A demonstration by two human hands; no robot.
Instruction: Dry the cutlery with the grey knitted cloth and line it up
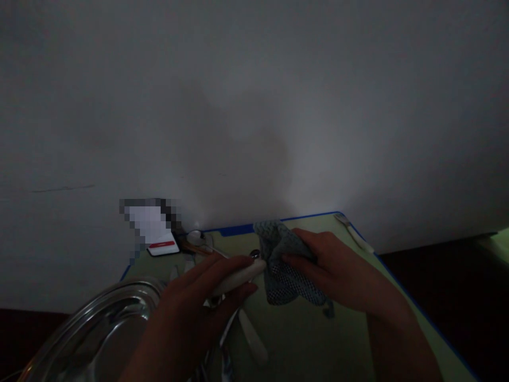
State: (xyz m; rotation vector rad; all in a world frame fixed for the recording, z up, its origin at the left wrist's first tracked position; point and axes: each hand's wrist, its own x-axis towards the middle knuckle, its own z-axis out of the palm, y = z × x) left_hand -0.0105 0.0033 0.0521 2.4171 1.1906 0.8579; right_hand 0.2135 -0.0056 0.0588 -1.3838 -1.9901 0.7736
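My left hand point(191, 297) is closed around a white-handled piece of cutlery point(240, 277), fingers above and thumb below. The handle's rounded end points right and meets the cloth. Its metal end is hidden by my hand, so I cannot tell whether it is a fork, spoon or knife. A grey-blue checked cloth point(280, 265) hangs bunched from my right hand point(330, 260), pinched between thumb and fingers. Below my hands, a white-handled utensil point(253, 337) lies on the pale green table point(318, 345) among several metal pieces, partly covered by my left arm.
A shiny metal bowl point(91, 329) stands at the lower left. Behind my left hand lie a spoon point(195, 237) and other cutlery, beside a phone point(163, 244) with a blurred screen. A white-handled fork point(353, 233) rests by the blue-edged far right corner. A grey wall point(254, 106) rises behind.
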